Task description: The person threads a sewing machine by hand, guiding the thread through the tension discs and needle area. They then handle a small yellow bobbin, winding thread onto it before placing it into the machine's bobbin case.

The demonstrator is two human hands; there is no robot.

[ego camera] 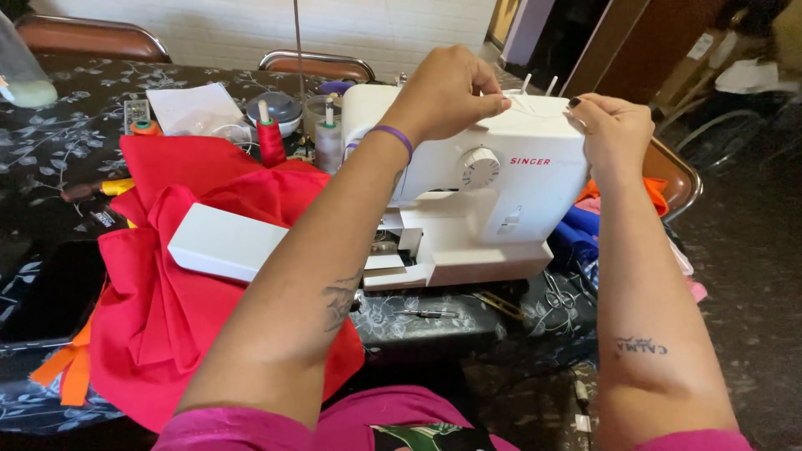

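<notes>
A white sewing machine (493, 200) stands on the dark flowered table (58, 142). My left hand (447, 88), a purple band on its wrist, pinches a thin thread (535, 107) above the machine's top. My right hand (614, 125) pinches the same thread at the machine's right top corner, so the thread runs between both hands. Red fabric (159, 276) lies bunched to the left of the machine, with a white detached machine part (225, 242) resting on it.
A red thread spool (270, 138), a grey-white spool (328, 142) and a small grey bowl (276, 108) stand behind the fabric. Scissors (558, 294) and colourful cloth (585, 230) lie right of the machine. Chairs (317, 63) stand beyond the table. An orange strip (71, 367) hangs left.
</notes>
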